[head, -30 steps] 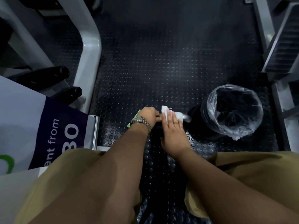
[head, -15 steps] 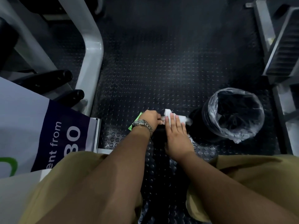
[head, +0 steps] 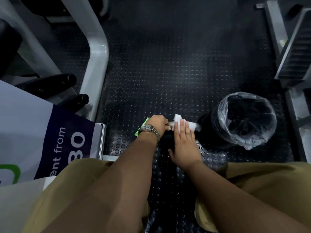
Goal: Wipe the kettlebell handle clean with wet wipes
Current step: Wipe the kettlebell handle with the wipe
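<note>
2 hands: left hand (head: 158,124), right hand (head: 184,143). 1 wet wipe (head: 180,122) under the right fingers, 1 kettlebell handle (head: 171,123) between the fingers, 1 lined bin (head: 244,118) beyond them, 1 wristwatch (head: 149,129).

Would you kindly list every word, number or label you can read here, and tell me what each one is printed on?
"ent from": white letters on the dark blue panel of the banner at the left, its start cut off by the person's leg.
"80" or "BO": large white characters on the same panel, partly cut off; which it is cannot be told.
Green mark at the banner's lower corner: cropped, unreadable.
Green packet behind the left hand: mostly hidden, nothing readable.
</note>
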Tool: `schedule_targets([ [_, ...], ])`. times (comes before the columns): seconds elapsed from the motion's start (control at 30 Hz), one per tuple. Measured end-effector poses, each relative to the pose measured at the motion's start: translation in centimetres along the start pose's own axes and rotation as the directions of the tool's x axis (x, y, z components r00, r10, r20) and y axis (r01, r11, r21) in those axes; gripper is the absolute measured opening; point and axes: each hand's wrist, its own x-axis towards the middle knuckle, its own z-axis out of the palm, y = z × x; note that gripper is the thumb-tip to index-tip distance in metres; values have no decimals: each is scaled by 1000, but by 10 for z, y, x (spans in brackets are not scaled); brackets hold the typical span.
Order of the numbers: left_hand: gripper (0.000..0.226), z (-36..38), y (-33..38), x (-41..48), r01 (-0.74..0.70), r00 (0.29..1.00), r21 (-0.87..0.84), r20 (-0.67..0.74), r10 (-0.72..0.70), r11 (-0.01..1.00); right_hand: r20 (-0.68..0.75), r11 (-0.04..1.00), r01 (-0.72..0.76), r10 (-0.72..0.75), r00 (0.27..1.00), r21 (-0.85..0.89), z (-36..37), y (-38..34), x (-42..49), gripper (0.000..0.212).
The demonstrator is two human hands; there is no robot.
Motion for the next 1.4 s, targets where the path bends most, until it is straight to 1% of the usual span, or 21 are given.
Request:
schedule_targets([
  [0.1,32,-1,1,0,-4,1000,14,1,4,1000,-7,990,-138,139,990,29,-4,5,-1,110],
  [0.17,32,-1,1,-1,-8,1000,22,-4,8,1000,-3,986,-158,159,987,49,-9,0,10,112],
  [0.2,31,0,0,-2,-8,1000,20,-12,8,1000,1,989,-141,141,990,49,-11,-4,16,112],
  [0.3,28,1,0,-3,-8,999,-10,-46,7,1000,34,1000,-25,25,999,18,-12,-16,22,108],
  [0.4,26,1,0,-5,-15,998,-2,-57,15,1000,35,999,39,-38,999,-24,-5,-19,12,106],
  [0.5,26,-1,0,-4,-27,999,-1,-38,27,1000,14,998,26,-25,1000,-51,0,-12,3,107],
  [0.63,31,-2,1,-2,-12,1000,8,-2,12,1000,4,994,-111,111,994,-10,-8,-4,15,109],
  [0.7,30,-1,1,-2,-10,1000,-2,-14,10,1000,26,991,-135,134,991,23,-13,-7,22,108],
  [0.77,26,-1,2,-4,-7,999,-6,-38,7,1000,47,996,-84,84,995,17,-14,-12,25,107],
  [0.83,27,-1,3,-6,0,998,-9,-55,0,1000,63,1000,-17,18,998,-10,-11,-14,21,107],
  [0.9,27,-1,2,-5,-6,999,-2,-53,5,1000,49,999,12,-10,999,-30,-8,-9,14,108],
  [0.97,28,-3,3,-4,-16,1000,12,-24,16,1000,22,999,-26,27,999,-33,-6,-2,6,111],
  [1.03,33,-3,3,-3,-11,1000,7,-1,11,1000,12,992,-125,125,992,2,-6,5,4,115],
  [1.1,34,-2,2,-3,-1,1000,3,-9,1,1000,23,985,-172,171,985,34,-9,7,12,118],
  [1.13,32,-2,2,-3,1,1000,-2,-21,-1,1000,31,987,-157,156,987,37,-11,5,17,117],
  [1.2,24,0,2,-4,8,999,-14,-42,-8,1000,56,997,-68,67,996,23,-14,-2,25,115],
  [1.27,25,2,2,-5,11,999,-11,-50,-12,1000,69,1000,11,-11,998,8,-14,-7,22,117],
  [1.33,26,1,2,-4,5,999,-17,-43,-5,1000,52,999,24,-23,998,-29,-9,-6,13,119],
  [1.4,29,-1,2,-2,5,1000,-19,-12,-5,1000,22,999,-16,16,1000,-41,-3,-1,5,118],
])
